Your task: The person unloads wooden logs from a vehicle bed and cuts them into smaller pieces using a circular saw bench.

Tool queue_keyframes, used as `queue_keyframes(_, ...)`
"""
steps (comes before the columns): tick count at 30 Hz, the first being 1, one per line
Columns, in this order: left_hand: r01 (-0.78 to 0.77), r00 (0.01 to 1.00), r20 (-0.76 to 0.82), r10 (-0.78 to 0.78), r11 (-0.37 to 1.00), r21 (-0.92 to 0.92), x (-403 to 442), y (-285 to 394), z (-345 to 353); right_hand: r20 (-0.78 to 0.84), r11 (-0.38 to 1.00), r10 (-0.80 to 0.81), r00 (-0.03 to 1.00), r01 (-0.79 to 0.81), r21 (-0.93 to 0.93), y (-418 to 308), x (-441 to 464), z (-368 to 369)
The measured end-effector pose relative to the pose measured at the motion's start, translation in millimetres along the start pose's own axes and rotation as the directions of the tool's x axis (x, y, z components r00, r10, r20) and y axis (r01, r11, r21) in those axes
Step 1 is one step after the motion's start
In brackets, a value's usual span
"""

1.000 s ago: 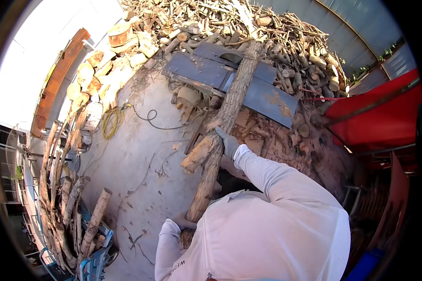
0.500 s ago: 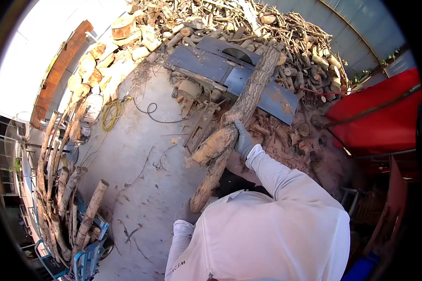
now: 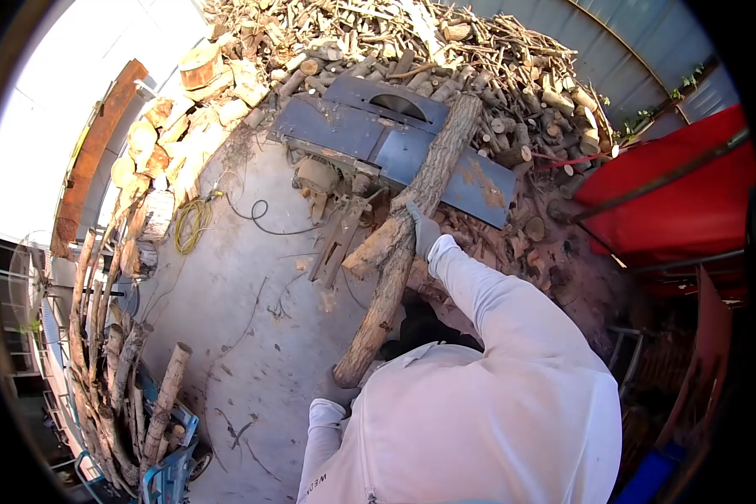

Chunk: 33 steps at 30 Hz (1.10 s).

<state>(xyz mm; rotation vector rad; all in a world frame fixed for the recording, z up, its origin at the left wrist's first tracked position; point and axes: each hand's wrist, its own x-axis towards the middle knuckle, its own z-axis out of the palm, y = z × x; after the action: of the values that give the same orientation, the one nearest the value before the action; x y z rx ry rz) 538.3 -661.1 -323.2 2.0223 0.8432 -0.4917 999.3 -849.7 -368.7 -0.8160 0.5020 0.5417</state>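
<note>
While the gray-gloved left hand point(image 3: 338, 390) grips the near end of a thick forked brown log point(image 3: 435, 166), the gray-gloved right hand point(image 3: 425, 230) clamps near the fork, far end over the blue-gray metal saw table point(image 3: 329, 126).

The left hand point(image 3: 336, 391), out of sight a moment ago, is back at the near end of the forked log point(image 3: 381, 311), which seems slightly shifted on the worktop point(image 3: 328, 126).
</note>
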Motion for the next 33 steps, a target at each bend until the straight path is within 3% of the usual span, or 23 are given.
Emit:
queue_keyframes(1, 0.087, 0.995, 0.041, -0.09, 0.993, 0.075, -10.5, 15.2, -0.8, 0.064, 1.0, 0.003, 0.998, -0.005, 0.025, -1.8, -3.0, -2.2)
queue_keyframes(3, 0.098, 0.993, 0.053, -0.101, 0.994, 0.056, -11.7, 44.4, -0.9, -0.035, 0.993, 0.108, 0.994, -0.11, -0.036, -10.3, -1.4, -8.1)
queue_keyframes(5, 0.059, 0.99, 0.134, -0.033, 0.979, -0.195, -0.2, 34.1, 7.0, 0.082, 0.97, -0.101, 0.991, 0.117, -0.214, -15.1, -30.9, 1.1)
queue_keyframes(7, 0.081, 0.986, 0.157, -0.048, 0.974, -0.211, 1.1, 50.9, -2.5, 0.043, 0.975, -0.089, 0.995, 0.096, -0.199, -9.7, -44.8, 1.4)
queue_keyframes(9, 0.109, 0.981, 0.184, -0.068, 0.968, -0.225, -3.9, 62.4, -8.6, 0.012, 0.947, 0.246, 0.969, -0.238, -0.217, 1.0, -71.0, 2.1)
queue_keyframes(12, 0.089, 0.989, 0.138, -0.061, 0.974, -0.207, -3.8, 78.8, -18.7, 0.142, 0.944, 0.297, 0.944, -0.267, -0.193, 26.0, -69.4, 4.7)
queue_keyframes(16, 0.109, 0.982, 0.164, -0.093, 0.99, -0.091, -5.3, 97.4, -32.7, 0.131, 0.911, 0.369, 0.92, -0.331, -0.245, 3.3, -79.0, 24.5)
queue_keyframes(19, 0.158, 0.979, 0.164, -0.125, 0.966, -0.207, -1.5, 104.3, -31.1, 0.153, 0.903, 0.389, 0.908, -0.343, -0.258, 11.9, -60.2, 21.5)
queue_keyframes(22, 0.182, 0.977, 0.19, -0.101, 0.858, -0.48, -6.5, 112.0, -29.9, 0.144, 0.878, 0.439, 0.887, -0.389, -0.278, 16.2, -54.6, 17.8)
queue_keyframes(24, 0.176, 0.984, 0.076, -0.161, 0.951, -0.256, 1.9, 93.9, -20.6, 0.152, 0.871, 0.458, 0.876, -0.407, -0.275, 5.2, -57.4, 24.8)
queue_keyframes(27, 0.179, 0.979, 0.116, -0.166, 0.977, -0.113, 15.2, 66.2, -17.0, 0.13, 0.848, 0.488, 0.863, -0.434, -0.305, 4.3, -54.6, 29.3)
queue_keyframes(31, 0.136, 0.989, 0.071, -0.127, 0.981, -0.139, 17.4, 66.2, -18.3, 0.133, 0.856, 0.482, 0.866, -0.433, -0.283, -3.5, -61.6, 40.9)
queue_keyframes(33, 0.188, 0.98, 0.115, -0.165, 0.953, -0.239, 16.7, 72.9, -23.2, 0.123, 0.852, 0.487, 0.865, -0.439, -0.285, 1.3, -55.9, 43.9)
